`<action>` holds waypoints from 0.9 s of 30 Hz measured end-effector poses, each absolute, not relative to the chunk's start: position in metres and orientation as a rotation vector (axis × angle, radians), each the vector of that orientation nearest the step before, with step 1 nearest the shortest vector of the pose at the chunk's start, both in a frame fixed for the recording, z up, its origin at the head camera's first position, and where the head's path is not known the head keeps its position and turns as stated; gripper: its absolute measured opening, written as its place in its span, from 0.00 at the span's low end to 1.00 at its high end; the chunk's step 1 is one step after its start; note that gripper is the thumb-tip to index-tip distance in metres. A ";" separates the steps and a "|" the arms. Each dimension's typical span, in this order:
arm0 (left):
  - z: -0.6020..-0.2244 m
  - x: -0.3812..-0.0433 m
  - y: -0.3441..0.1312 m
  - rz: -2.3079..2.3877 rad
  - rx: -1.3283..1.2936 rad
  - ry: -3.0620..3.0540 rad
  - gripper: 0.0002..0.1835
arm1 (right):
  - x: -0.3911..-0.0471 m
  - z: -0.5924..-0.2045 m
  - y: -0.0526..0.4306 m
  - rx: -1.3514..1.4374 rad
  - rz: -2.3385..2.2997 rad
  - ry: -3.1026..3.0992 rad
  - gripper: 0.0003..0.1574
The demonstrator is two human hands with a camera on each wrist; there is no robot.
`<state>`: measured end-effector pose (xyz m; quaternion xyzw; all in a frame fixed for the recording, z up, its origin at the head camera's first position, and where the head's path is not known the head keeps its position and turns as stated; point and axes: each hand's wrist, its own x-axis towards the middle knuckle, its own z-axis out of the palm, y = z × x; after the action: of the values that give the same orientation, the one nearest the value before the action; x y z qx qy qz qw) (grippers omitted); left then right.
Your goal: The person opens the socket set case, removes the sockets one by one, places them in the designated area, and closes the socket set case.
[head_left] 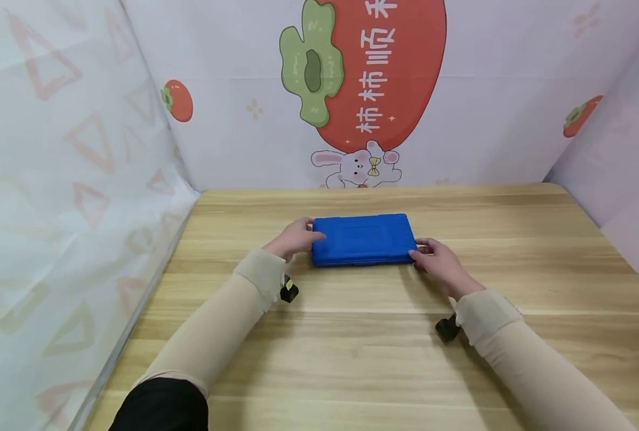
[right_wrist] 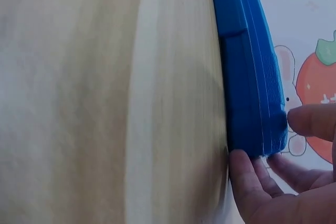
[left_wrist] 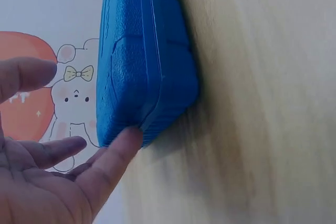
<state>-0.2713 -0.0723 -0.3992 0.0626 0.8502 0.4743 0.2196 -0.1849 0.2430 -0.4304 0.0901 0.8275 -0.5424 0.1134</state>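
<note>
A flat blue plastic case [head_left: 363, 238] with a ribbed end lies on the wooden table, its lid down. At its left end is my left hand [head_left: 296, 237]. In the left wrist view, one fingertip of the left hand [left_wrist: 63, 177] touches the case's corner [left_wrist: 142, 66], while the thumb stands apart from the lid. My right hand [head_left: 439, 261] holds the right front corner. The right wrist view has the right hand's thumb against the lid's edge and its fingers [right_wrist: 249, 182] at the end of the case [right_wrist: 252, 77]. The case's contents are hidden.
The wooden table [head_left: 351, 341] reaches to a printed cloth backdrop [head_left: 233, 137] with a persimmon and a rabbit. White cloth [head_left: 55, 209] hangs along the left side. Small black wrist cameras [head_left: 448, 328] sit under both wrists.
</note>
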 end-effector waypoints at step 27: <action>-0.402 -0.307 -0.033 0.142 0.831 2.610 0.65 | -0.163 -0.449 0.158 0.657 -2.592 1.065 0.36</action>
<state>-0.3066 -0.0332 -0.4021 0.2971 0.9327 0.0507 0.1979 -0.1632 0.1575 -0.4490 0.2264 0.3669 -0.8927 0.1312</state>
